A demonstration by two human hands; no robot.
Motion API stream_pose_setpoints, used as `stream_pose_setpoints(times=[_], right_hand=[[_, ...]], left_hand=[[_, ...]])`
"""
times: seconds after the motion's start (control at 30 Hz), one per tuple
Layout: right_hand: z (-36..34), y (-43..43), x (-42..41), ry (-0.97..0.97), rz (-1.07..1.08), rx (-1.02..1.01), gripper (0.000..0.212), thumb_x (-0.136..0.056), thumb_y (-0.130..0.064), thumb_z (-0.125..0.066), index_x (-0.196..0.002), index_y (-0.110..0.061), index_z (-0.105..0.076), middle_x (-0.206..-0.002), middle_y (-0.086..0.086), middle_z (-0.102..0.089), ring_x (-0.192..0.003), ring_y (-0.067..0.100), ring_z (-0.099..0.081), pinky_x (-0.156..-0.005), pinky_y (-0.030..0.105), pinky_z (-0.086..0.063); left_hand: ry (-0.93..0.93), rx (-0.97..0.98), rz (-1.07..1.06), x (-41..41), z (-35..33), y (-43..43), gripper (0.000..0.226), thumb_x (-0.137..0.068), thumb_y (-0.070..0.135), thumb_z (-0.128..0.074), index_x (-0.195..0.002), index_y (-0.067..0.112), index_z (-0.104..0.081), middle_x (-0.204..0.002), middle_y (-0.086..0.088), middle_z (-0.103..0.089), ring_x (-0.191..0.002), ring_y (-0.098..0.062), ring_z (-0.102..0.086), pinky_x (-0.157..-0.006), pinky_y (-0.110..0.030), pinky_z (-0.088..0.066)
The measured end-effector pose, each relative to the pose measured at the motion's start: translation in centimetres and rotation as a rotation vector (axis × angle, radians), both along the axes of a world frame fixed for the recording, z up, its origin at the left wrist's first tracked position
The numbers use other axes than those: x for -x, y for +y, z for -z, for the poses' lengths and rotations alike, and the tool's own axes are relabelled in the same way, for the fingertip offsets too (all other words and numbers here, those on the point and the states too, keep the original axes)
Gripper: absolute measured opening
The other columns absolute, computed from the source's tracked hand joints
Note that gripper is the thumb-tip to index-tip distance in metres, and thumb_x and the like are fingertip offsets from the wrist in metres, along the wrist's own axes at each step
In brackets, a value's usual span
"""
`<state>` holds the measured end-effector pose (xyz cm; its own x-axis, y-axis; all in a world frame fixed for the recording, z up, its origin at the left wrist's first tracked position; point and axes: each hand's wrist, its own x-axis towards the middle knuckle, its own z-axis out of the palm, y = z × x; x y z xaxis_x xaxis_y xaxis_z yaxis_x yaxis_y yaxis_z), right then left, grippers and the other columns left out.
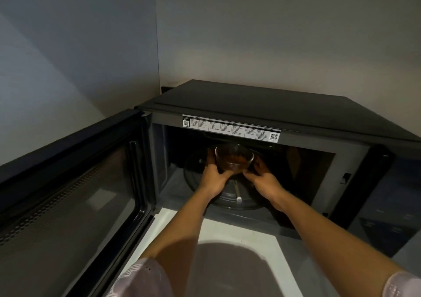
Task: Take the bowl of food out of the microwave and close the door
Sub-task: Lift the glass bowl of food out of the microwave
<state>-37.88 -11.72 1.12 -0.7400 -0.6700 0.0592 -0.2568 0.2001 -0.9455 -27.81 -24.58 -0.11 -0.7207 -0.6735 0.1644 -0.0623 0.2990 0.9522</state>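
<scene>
A clear glass bowl (234,158) with brown food sits inside the dark microwave (262,105), over the round glass turntable (232,200). My left hand (213,176) cups the bowl's left side and my right hand (262,176) wraps its right side, both reaching into the cavity. Whether the bowl rests on the turntable or is lifted just off it is not clear. The microwave door (68,183) hangs wide open to the left, hinged at the left edge.
The microwave stands in a corner against grey walls. A white counter surface (227,230) lies in front of it, partly in shadow. The control panel side (376,176) is at the right. A sticker with printed text (230,127) runs along the top of the opening.
</scene>
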Motion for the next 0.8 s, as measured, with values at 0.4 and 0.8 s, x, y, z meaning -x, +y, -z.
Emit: stream_pose_setpoints(times=[0.4,0.8], right_hand=[[0.8,0.0,-0.9,-0.137,-0.012,0.201,0.038,-0.093,-0.011,-0.058,-0.127,-0.027,-0.054,-0.121,-0.001,-0.062,-0.109,0.015,-0.058,-0.096,0.026,-0.043],[-1.7,4.8,-7.6,-0.168,0.127,0.317,0.048,-0.087,0.005,-0.062,-0.133,0.0,-0.05,-0.131,0.02,-0.058,-0.122,0.027,-0.056,-0.099,0.032,-0.048]], left_hand=[[0.073,-0.076,-0.063,0.9,0.6,0.4,0.054,-0.076,0.016,-0.082,-0.123,0.005,-0.057,-0.116,-0.013,-0.068,-0.11,-0.024,-0.063,-0.09,-0.025,-0.045],[0.139,-0.054,-0.018,-6.5,-2.8,6.2,0.073,-0.071,0.008,-0.084,-0.135,0.012,-0.048,-0.112,0.007,-0.064,-0.105,0.0,-0.062,-0.09,-0.014,-0.048]])
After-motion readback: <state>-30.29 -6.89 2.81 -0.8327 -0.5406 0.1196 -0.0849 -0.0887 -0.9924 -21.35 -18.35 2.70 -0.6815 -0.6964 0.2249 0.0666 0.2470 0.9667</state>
